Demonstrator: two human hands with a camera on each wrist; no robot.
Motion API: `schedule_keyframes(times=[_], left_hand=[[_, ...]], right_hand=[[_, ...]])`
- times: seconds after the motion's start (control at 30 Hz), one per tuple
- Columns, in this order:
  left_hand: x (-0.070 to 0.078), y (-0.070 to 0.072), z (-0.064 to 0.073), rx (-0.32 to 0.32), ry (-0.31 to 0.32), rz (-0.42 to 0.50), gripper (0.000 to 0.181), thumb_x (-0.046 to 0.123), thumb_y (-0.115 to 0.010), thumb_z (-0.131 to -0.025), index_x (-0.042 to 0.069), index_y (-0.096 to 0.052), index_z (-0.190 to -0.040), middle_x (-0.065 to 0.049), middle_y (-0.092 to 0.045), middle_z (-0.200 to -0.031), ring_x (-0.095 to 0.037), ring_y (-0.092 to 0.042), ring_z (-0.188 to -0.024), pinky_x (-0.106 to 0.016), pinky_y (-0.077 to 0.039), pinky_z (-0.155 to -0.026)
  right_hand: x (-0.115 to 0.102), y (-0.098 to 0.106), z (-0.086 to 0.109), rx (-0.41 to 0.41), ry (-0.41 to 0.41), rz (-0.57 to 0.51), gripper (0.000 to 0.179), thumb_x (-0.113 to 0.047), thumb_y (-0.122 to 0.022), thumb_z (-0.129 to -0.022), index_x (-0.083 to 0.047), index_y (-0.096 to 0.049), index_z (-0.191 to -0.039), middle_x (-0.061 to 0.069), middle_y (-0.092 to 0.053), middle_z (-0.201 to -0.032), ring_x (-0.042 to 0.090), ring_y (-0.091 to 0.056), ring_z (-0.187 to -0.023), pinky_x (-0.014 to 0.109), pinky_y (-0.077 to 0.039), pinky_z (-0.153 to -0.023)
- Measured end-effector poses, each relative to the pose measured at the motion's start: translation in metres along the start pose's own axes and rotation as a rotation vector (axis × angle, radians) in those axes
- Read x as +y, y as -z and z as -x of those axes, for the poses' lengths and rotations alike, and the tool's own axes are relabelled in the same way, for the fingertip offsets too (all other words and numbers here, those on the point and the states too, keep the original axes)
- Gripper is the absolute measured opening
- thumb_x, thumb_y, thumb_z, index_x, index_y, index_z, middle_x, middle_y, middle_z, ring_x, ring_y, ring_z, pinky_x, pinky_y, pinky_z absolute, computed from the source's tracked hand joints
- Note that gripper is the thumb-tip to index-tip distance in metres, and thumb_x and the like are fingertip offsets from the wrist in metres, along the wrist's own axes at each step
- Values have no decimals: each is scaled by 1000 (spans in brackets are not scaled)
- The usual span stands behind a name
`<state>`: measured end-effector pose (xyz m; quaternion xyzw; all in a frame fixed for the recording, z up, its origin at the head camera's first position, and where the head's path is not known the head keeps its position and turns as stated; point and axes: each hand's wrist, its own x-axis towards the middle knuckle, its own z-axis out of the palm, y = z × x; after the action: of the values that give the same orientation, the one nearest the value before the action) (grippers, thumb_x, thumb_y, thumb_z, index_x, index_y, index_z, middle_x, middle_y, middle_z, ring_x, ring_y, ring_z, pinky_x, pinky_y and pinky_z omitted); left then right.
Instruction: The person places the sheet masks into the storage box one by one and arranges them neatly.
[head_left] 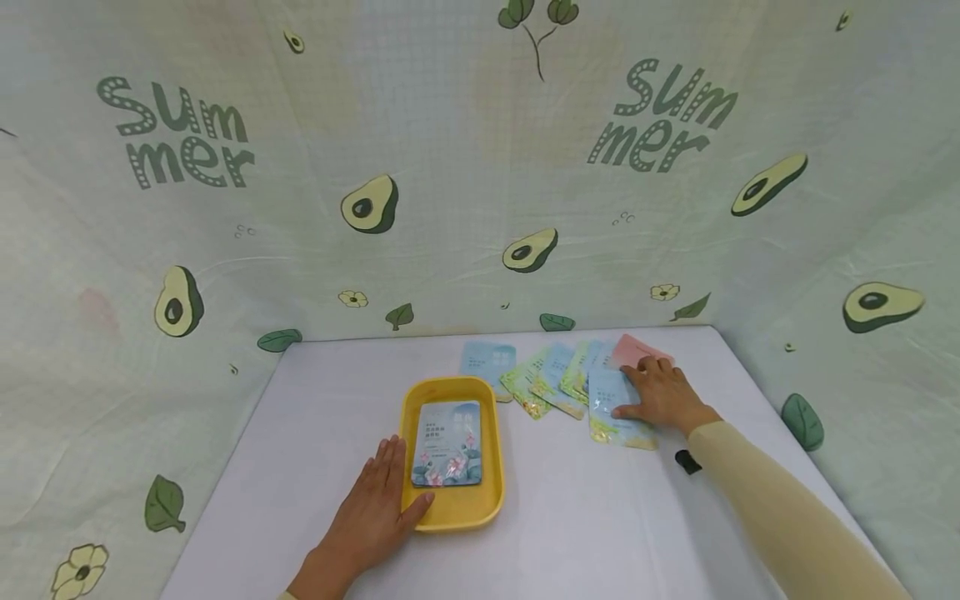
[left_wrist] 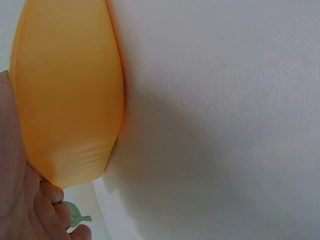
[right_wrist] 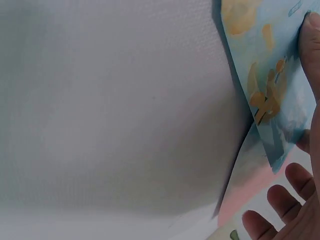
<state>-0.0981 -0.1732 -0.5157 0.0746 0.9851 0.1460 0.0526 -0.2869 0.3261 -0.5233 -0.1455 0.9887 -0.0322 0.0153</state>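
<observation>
A yellow tray (head_left: 450, 518) holds flat, floral blue sachets (head_left: 447, 442), stacked; how many cannot be told. My left hand (head_left: 375, 504) lies along the tray's left side, fingers fairly straight and thumb over the near rim. In the left wrist view, that hand touches the outer wall of the tray (left_wrist: 70, 95). At the right, my right hand (head_left: 663, 396) holds a light-blue sachet (head_left: 609, 390) between thumb and fingers. The right wrist view shows the thumb on this sachet (right_wrist: 265, 75), the other fingers spread apart. A pink sachet (head_left: 633, 348) lies beneath the fingers.
Several blue and green sachets (head_left: 555, 379) overlap in a row behind and right of the tray. Another blue sachet (head_left: 487, 360) lies at the row's left end. A small black object (head_left: 687, 462) sits by the right forearm. Patterned cloth (head_left: 450, 283) hangs behind the white table.
</observation>
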Motion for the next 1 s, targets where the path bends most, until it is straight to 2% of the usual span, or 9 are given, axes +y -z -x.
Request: schedule_keyframes(times=[0.13,0.33,0.57,0.73,0.87,1.0], left_hand=[[1,0,1,-4,0,-2,98,66,-48,-104,2,-13,-169,-19,-14,-176,-35,-11,-165,-56,-21,-131],[0,0,2,3,-13,-4,97,67,-46,-105,1,-13,-169,-20,-15,-176,-36,-12,-164,-56,-21,-131],[1,1,2,9,-6,10,97,64,-49,-105,1,-14,-168,-19,-16,-176,-36,-12,-164,-56,-21,-131],[2,2,2,-7,3,13,97,65,-48,-105,2,-12,-169,-19,-14,-176,-35,-11,-165,-56,-19,-132],[2,1,1,-1,0,10,97,66,-47,-105,2,-12,-169,-19,-14,-176,-35,-11,-165,-56,-19,-132],[1,-1,0,21,-13,3,97,65,-47,-105,1,-14,-168,-20,-16,-176,-36,-13,-164,-56,-20,-131]], right_hand=[[0,-1,2,47,7,-24,104,-76,-80,-77,-5,-55,-149,24,-47,-141,44,-41,-120,64,-41,-102],[-5,-3,7,140,19,-64,90,-61,-89,-76,-5,-58,-139,23,-44,-145,48,-38,-130,69,-38,-108],[-15,-2,15,224,-3,-17,89,-56,-91,-77,-3,-52,-137,28,-37,-149,52,-38,-131,70,-38,-107],[-22,-1,21,304,-18,-4,87,-50,-94,-77,-2,-50,-135,30,-36,-149,55,-38,-130,70,-39,-105],[-27,-1,26,354,-28,-43,79,-39,-93,-80,-4,-49,-135,31,-35,-149,56,-39,-129,70,-42,-100],[-31,-2,30,417,-20,-105,68,-28,-90,-85,-8,-50,-136,32,-40,-143,54,-52,-115,66,-49,-87]])
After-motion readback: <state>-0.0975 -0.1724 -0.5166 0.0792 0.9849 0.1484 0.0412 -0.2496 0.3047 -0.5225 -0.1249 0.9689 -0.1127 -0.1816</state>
